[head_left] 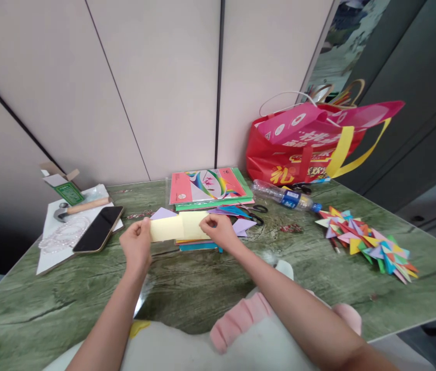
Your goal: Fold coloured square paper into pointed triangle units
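Note:
A creased strip of pale yellow paper stretches between my two hands above the table. My left hand pinches its left end, while my right hand pinches the right end. Beneath it, partly hidden, lies a stack of coloured paper with a blue sheet at the bottom. Folded purple paper pieces show on the right of the strip, and another purple piece peeks out behind it. Black-handled scissors rest just beyond my right hand.
Behind the strip lies a paper pack. To the right are a plastic bottle, a red bag and many-coloured folded paper pieces. A phone, hammer, bead strands and small box sit left. A plush toy is near my body.

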Action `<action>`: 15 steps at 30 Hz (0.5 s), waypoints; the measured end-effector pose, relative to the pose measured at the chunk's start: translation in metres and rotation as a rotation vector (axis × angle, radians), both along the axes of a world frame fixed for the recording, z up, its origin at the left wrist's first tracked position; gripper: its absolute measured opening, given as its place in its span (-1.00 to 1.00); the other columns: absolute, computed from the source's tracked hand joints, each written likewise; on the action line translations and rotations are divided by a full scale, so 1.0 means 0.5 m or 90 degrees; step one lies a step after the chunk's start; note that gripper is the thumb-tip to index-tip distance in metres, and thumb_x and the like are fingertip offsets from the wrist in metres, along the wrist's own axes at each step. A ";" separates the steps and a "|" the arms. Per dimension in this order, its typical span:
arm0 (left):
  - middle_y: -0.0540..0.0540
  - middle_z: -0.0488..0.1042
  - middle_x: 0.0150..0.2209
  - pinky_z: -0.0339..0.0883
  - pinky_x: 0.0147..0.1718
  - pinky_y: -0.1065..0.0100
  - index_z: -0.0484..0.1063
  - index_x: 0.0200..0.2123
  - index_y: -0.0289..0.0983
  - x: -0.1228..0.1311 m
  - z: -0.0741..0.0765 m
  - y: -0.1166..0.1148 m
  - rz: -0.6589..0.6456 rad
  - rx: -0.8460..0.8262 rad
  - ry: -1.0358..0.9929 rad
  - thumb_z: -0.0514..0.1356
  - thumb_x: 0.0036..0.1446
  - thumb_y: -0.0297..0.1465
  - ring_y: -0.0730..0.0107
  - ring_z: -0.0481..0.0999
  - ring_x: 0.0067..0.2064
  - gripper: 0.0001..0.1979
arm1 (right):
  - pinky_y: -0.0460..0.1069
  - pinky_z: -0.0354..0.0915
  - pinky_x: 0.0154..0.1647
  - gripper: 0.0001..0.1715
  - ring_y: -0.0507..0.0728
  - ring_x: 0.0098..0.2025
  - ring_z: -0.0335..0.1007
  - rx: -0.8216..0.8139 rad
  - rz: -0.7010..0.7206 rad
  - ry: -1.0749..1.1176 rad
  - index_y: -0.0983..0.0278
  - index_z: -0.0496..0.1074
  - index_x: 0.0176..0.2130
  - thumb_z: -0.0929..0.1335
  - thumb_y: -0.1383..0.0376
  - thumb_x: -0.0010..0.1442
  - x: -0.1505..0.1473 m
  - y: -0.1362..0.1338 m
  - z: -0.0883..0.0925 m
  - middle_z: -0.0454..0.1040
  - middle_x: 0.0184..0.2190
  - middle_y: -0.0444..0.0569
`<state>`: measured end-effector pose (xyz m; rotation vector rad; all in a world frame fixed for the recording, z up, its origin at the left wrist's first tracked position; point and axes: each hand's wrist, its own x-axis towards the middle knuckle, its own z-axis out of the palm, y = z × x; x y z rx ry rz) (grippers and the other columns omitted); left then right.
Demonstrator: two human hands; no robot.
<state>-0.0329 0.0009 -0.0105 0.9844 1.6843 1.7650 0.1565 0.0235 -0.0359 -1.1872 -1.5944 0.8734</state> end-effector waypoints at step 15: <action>-0.05 0.47 -0.55 0.26 -0.71 0.44 0.48 -0.45 -0.38 0.045 0.009 -0.027 -0.278 -0.121 -0.169 0.28 -0.29 -0.26 0.39 0.41 -0.55 -0.68 | 0.06 0.16 0.01 -0.54 0.17 0.00 0.23 0.209 0.179 -0.130 0.23 0.34 -0.17 0.46 0.31 -0.11 -0.014 -0.041 0.018 0.34 -0.07 0.04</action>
